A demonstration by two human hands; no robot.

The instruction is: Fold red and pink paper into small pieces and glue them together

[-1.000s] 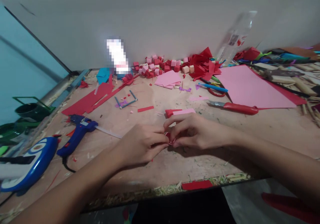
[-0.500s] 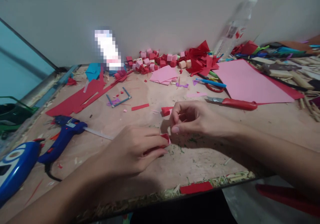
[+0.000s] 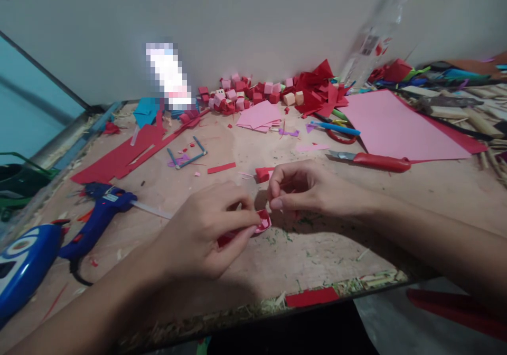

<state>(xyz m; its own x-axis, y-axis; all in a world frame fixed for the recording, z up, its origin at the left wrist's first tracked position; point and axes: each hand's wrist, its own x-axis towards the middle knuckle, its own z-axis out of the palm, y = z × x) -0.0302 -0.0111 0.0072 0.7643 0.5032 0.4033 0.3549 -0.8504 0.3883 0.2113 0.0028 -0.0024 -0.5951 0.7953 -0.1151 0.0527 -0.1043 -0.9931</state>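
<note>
Both hands loosely curled, palms down.

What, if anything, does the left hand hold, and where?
The left hand pinches a red and pink paper piece between thumb and index finger, left of its exposed end.

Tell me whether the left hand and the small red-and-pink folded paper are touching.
Touching. The head view shows the left hand pinching the small red-and-pink folded paper between thumb and fingertips.
</note>
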